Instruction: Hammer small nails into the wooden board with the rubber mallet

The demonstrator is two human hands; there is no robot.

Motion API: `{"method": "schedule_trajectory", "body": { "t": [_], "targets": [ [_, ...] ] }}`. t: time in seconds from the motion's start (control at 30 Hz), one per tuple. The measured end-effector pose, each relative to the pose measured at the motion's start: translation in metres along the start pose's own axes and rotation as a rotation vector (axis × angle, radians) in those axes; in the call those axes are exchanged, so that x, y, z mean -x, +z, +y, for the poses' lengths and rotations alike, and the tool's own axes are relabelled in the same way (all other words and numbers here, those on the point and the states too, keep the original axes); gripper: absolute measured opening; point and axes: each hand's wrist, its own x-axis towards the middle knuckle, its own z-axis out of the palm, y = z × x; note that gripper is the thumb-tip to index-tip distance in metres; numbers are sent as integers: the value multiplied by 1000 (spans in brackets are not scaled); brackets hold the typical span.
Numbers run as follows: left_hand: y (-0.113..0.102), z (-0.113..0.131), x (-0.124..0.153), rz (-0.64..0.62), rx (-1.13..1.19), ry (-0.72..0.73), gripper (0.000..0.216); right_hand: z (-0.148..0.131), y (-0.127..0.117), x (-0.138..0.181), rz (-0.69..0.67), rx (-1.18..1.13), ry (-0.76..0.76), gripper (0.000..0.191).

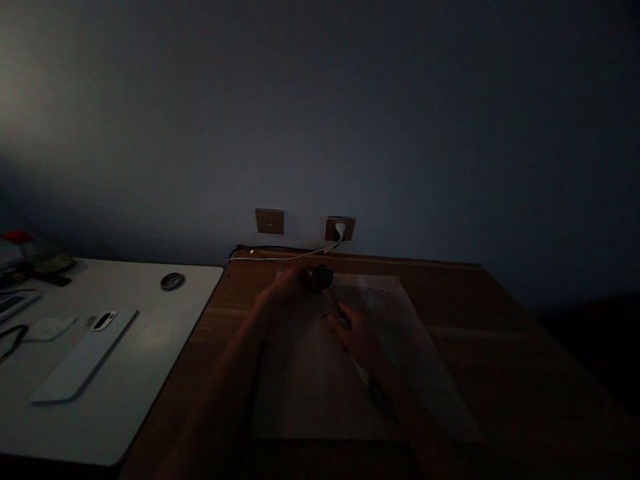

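Note:
The light is very dim. My right hand (357,333) is closed around a long tool with a pale handle (360,373), which slants from upper left to lower right. At its upper end sits a dark, rounded piece (323,277); I cannot tell whether it is the tool's head or a separate thing. My left hand (290,283) reaches in from the left, its fingers curled at that dark piece; shadow hides what they grip. Both hands are over a pale rectangular board (310,407) lying on the wooden table (465,360).
On the left, a white table (140,380) bears a pale phone (87,360), a roll of tape (173,281) and several dark items. A white cable (295,257) runs along the back edge to a plug (341,229) in the wall socket (330,230).

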Motion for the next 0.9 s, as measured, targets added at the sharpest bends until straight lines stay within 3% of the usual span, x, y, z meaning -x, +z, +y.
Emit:
{"method": "schedule_trajectory", "body": {
  "t": [0.27,0.47,0.6,0.73,0.9],
  "targets": [
    [-6,-6,-2,-16,-15,46,53,3,0,1,5,35,-63,27],
    [-23,18,8,-253,-237,-42,20,13,-4,2,118,-143,4,36],
    [-7,47,12,-347,-355,36,21,17,-9,0,214,-128,51,40],
    [17,65,16,-395,-468,46,32,16,-12,-2,327,-33,-9,40],
    [13,61,13,-363,-404,81,30,11,-11,1,260,-49,-27,37]
  ]
}}
